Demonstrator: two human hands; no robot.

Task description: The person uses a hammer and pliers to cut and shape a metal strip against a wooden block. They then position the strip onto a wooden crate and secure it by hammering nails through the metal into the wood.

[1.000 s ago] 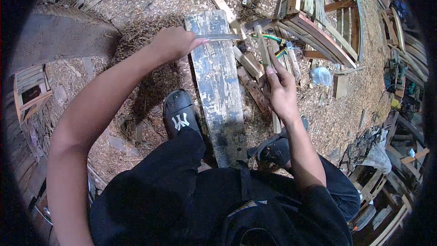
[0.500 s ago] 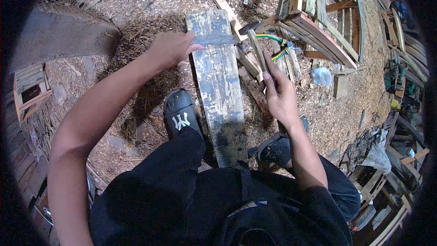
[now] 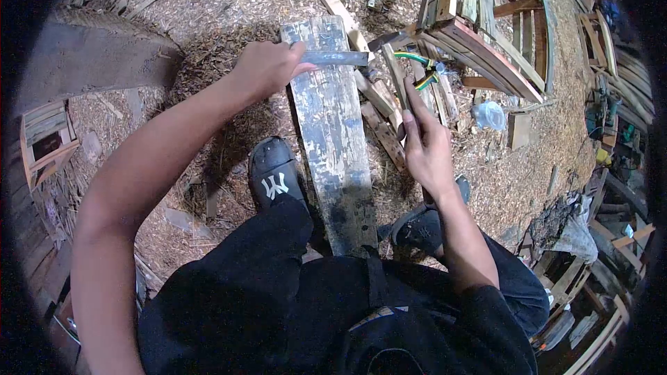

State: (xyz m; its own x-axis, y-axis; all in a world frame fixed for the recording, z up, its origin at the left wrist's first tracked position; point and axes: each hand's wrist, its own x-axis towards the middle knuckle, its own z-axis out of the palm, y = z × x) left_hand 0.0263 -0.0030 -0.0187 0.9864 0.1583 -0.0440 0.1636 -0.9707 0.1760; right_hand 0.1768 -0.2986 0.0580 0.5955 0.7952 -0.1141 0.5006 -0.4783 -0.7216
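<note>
Your left hand (image 3: 264, 69) grips the left end of the grey strip (image 3: 337, 58) across the board (image 3: 333, 118), upper centre of frame; strip judged stiff, light, best held there, while your right hand (image 3: 429, 156) grasps the hammer (image 3: 394, 69) by its handle.

The left hand (image 3: 269, 69) concealed one end of the flat strip (image 3: 336, 58). The right hand (image 3: 429, 156) partly covered the held tool (image 3: 394, 69). The top edge truncated the slatted frame (image 3: 478, 46).
</note>
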